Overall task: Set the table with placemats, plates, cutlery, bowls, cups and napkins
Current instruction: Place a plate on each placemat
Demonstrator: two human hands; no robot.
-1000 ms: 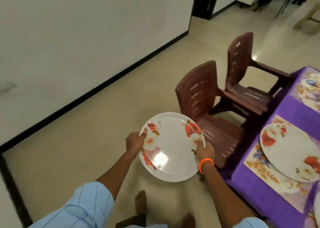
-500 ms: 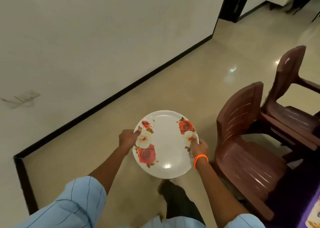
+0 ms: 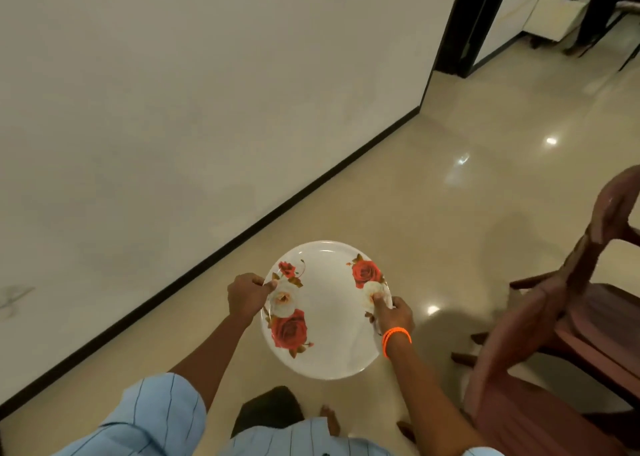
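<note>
White plate (image 3: 329, 313) rim gripped, left hand (image 3: 246, 296), right hand (image 3: 394, 312)

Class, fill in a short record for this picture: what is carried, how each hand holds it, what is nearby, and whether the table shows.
carried: floral plate, held level above the floor
left hand: grip on the plate's left rim
right hand: grip on the right rim, orange wristband
nearby: brown plastic chair at right, wall at left
table: not in view
</note>
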